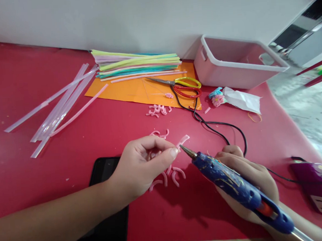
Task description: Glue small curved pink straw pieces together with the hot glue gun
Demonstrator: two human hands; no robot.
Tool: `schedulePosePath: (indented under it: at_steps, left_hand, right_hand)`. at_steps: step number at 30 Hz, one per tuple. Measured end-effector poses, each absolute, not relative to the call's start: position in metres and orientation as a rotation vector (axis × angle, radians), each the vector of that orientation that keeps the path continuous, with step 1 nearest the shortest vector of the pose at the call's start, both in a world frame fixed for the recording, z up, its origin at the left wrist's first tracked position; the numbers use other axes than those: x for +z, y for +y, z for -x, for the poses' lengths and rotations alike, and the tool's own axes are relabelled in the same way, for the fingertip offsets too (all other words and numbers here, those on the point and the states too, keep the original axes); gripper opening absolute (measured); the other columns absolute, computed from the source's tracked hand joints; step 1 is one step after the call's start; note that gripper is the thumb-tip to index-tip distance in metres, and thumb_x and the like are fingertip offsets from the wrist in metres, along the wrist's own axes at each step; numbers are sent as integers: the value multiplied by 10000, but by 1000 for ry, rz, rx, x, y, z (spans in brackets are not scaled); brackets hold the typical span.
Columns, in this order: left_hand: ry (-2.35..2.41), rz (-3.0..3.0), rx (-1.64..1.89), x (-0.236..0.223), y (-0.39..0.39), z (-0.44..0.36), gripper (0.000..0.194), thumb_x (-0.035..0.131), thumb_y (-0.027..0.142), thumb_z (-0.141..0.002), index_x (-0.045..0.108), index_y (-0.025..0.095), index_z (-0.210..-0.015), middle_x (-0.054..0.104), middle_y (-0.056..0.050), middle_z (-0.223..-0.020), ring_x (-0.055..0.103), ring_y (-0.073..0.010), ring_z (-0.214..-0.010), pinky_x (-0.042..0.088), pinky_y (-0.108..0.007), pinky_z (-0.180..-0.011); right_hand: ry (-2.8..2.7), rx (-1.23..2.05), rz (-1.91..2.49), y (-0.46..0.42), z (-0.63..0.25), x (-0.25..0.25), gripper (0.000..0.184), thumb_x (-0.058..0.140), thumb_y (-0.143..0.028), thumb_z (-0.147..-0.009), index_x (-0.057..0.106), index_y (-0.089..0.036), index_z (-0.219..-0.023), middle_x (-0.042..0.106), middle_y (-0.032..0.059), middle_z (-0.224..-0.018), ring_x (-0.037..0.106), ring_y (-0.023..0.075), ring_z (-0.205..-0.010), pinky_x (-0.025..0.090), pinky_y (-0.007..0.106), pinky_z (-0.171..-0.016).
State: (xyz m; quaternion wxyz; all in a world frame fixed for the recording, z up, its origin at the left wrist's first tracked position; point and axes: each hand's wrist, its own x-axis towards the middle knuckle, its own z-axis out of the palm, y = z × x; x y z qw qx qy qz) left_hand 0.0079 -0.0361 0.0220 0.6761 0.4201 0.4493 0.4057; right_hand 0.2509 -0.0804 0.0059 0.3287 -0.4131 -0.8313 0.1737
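Between thumb and forefinger, my left hand [145,163] pinches a short pink pipe cleaner piece [184,138]. My right hand [248,180] is wrapped round a blue glue gun [230,183], whose metal nozzle points at the pink piece by my left fingertips. Whether the nozzle touches it I cannot tell. Below and behind my left hand lie several curved pink pipe cleaner pieces [174,176]. A small heap of curled pink pieces [159,109] sits farther back. The glue gun's black cord [218,123] loops across the table.
Coloured pipe cleaners [141,63] lie on an orange sheet [126,95] with scissors [175,84]. Clear glue sticks [59,105] are at left, a black phone [104,218] under my left forearm. A pink bin [229,72], a small flower [218,99] and a purple power strip [316,183] stand right.
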Motion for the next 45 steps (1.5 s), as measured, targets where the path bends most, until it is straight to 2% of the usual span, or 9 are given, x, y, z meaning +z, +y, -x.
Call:
schedulePosePath:
  at_steps: [10, 16, 21, 27, 37, 41, 45]
  left_hand:
    - [931, -913, 912, 21, -38, -9, 102, 753, 195, -769, 700, 165, -688, 586, 43, -531, 506, -63, -454, 440, -169, -433]
    - [912, -888, 905, 21, -36, -9, 100, 760, 186, -769, 700, 166, -692, 568, 53, -499, 490, -57, -419, 426, -165, -411]
    - [914, -895, 912, 22, -36, -8, 107, 763, 181, -766, 697, 167, -683, 568, 54, -502, 486, -52, -427, 411, -154, -415]
    - [941, -909, 896, 22, -38, -8, 134, 764, 208, -766, 686, 167, -665, 581, 40, -527, 488, -64, -452, 408, -173, -425]
    - [919, -900, 925, 24, -37, -9, 139, 755, 176, -761, 685, 169, -641, 572, 48, -510, 512, -61, -447, 447, -162, -437]
    - [912, -890, 925, 24, -36, -8, 147, 761, 175, -758, 677, 168, -637, 567, 52, -500, 506, -59, -439, 444, -156, -429]
    - [930, -901, 912, 23, -37, -8, 124, 771, 176, -754, 686, 162, -665, 567, 51, -525, 490, -56, -456, 441, -160, -444]
  right_hand:
    - [-2198, 406, 1054, -77, -244, 11, 141, 551, -120, -902, 556, -227, -995, 643, -26, -695, 556, 157, -553, 430, 381, -689]
    - [-2200, 432, 1045, -77, -245, 9, 157, 577, -108, -863, 562, -217, -976, 626, -41, -704, 561, 139, -565, 418, 362, -711]
    - [-2203, 425, 1064, -77, -246, 7, 157, 583, -145, -867, 572, -208, -1010, 645, -25, -744, 552, 138, -572, 423, 390, -769]
    - [-2197, 370, 1085, -76, -243, 12, 145, 564, -127, -888, 536, -239, -975, 635, -31, -707, 558, 146, -546, 420, 386, -697]
    - [-2214, 415, 1083, -77, -246, 11, 176, 576, -110, -869, 549, -238, -987, 631, -38, -702, 569, 146, -533, 425, 389, -731]
    - [-2206, 429, 1081, -78, -247, 8, 133, 581, -142, -877, 557, -232, -972, 598, -40, -684, 540, 149, -538, 429, 386, -713]
    - [-2217, 426, 1059, -77, -246, 10, 116, 559, -164, -902, 552, -227, -1000, 631, -20, -703, 553, 163, -543, 437, 406, -727]
